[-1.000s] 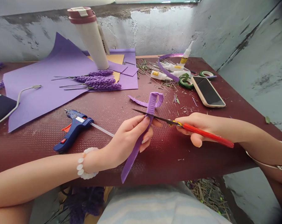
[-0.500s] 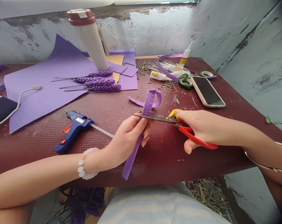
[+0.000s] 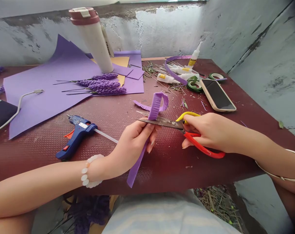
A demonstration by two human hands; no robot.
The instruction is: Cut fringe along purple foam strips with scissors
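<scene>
Between thumb and fingers, my left hand pinches a purple foam strip. The strip's upper part is fringed with small cuts and curls back to the left above the hand; its lower end is plain and hangs toward the table's front edge. My right hand is closed on scissors with one yellow and one red handle. Their blades stand slightly apart and lie across the strip just above my left thumb. A blue glue gun lies left of my left hand, its clear glue stick pointing toward the wrist.
Purple foam sheets cover the back left, with lavender-like stems and a white tumbler on them. At the back right are glue bottles, green tape rolls, wire pieces and a phone. A cable lies far left.
The scissors' blades have parted a little, and the fingers of my right hand have shifted on the handles. My left hand and the strip have barely moved.
</scene>
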